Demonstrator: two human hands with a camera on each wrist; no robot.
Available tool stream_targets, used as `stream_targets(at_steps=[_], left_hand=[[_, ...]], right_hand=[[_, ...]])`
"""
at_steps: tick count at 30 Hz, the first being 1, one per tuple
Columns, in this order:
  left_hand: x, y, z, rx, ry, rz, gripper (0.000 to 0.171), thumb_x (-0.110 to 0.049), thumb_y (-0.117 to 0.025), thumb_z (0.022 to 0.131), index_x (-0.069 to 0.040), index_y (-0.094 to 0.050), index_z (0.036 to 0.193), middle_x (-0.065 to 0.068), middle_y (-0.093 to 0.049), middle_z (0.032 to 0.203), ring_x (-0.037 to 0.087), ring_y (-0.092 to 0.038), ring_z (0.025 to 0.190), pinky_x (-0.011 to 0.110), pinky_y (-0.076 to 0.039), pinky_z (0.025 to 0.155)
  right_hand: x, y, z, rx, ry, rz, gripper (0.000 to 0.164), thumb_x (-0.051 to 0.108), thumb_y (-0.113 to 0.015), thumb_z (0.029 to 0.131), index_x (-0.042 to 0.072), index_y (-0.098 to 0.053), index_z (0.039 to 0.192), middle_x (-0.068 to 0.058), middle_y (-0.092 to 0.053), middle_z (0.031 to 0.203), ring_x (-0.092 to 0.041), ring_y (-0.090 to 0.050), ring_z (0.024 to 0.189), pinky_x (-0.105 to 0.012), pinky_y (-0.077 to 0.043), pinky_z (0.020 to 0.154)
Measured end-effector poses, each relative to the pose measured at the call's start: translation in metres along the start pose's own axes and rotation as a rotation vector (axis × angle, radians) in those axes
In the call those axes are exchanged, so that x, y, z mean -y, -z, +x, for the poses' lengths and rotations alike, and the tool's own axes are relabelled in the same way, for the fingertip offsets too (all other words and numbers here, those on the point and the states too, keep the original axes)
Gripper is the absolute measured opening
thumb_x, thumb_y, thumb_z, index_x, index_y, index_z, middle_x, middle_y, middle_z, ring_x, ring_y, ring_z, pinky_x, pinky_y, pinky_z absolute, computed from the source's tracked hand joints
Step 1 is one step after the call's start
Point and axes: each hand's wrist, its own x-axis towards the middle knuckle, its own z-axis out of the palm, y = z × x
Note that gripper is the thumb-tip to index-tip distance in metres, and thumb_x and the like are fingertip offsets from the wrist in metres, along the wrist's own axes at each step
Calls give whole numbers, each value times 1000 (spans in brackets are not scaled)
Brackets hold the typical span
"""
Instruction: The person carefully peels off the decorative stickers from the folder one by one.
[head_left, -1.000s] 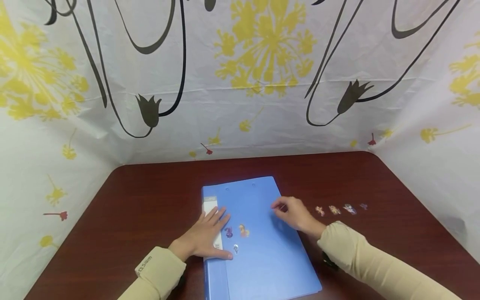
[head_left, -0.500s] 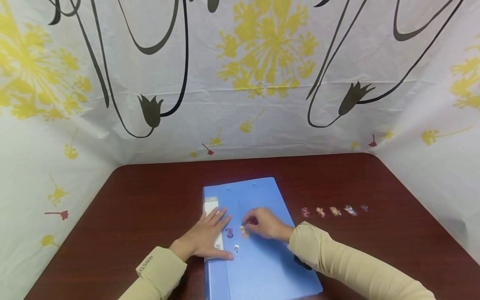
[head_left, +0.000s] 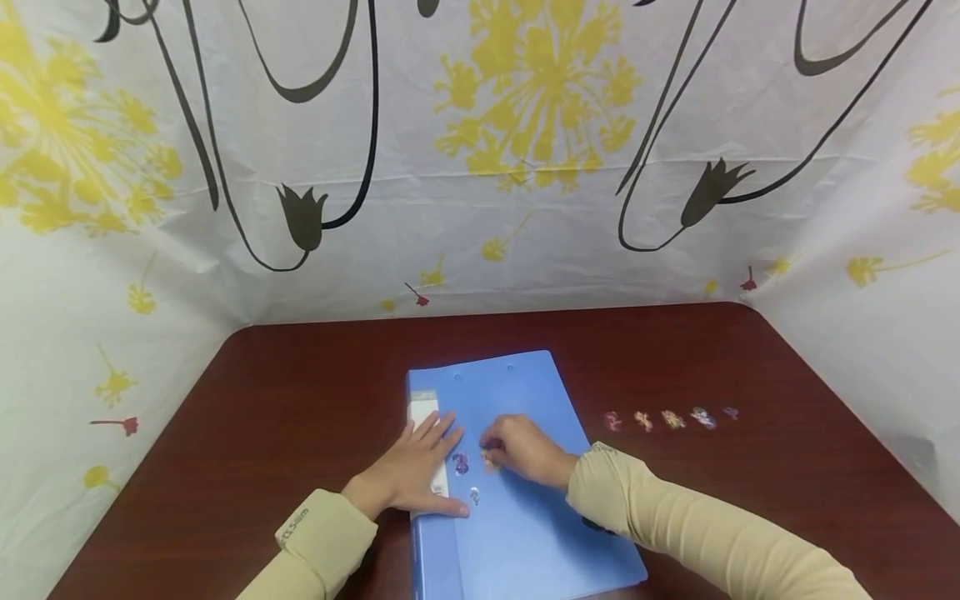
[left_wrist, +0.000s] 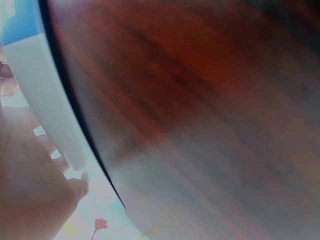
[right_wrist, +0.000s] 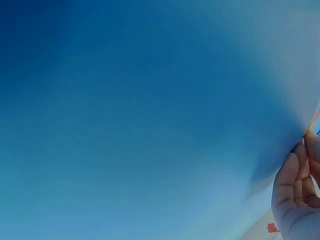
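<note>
Nearest, at the worktop's (head_left: 195, 467) cut-off near edge, two beige sleeves (head_left: 720, 521) come in; the left cuff (head_left: 326, 533) carries dark lettering, of which "Slim" can be read, the characters before it unclear. A blue binder (head_left: 517, 558) lies across the middle of the worktop, its near end partly out of view. On its near half is a small whitish cut-out (head_left: 475, 496). The left hand (head_left: 411, 471) rests spread over the binder's left edge, fingers extended, holding nothing and covering part of a white label (head_left: 422, 407) whose fine print is too small to read; the left wrist view catches white letters on blue at its top corner, cropped beyond reading. Just right of those fingers lies a purple cut-out (head_left: 461, 463). Beside it, also on the binder, the right hand (head_left: 525, 450) curls over an orange cut-out (head_left: 489, 463), hiding part of it; fingertips touch its edge, though whether they pinch it cannot be told. Farther, toward the worktop's right edge, five cut-outs (head_left: 673, 419) form a row, their figures too small to identify. Beyond the far edge hangs a white flower-printed cloth (head_left: 420, 200)
</note>
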Motion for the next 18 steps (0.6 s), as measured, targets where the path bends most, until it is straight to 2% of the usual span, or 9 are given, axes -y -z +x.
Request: stream_targets(at_steps=[7, 18], left_hand=[[-1, 0, 0, 9, 8, 2, 103, -75, -48, 66, -9, -23, 141, 10, -12, 147, 29, -5, 133, 53, -10, 102], [-2, 1, -1, 6, 8, 7, 102, -74, -49, 67, -9, -23, 141, 10, -13, 147, 30, -6, 133, 54, -10, 102]], right_hand=[[-1, 1, 0, 37, 10, -29, 12, 4, -65, 78, 5, -69, 90, 0, -62, 83, -10, -57, 78, -21, -47, 69], [1, 2, -1, 47, 54, -73, 7, 4, -66, 78, 8, -68, 83, 4, -55, 76, -6, -53, 71, -17, -46, 64]])
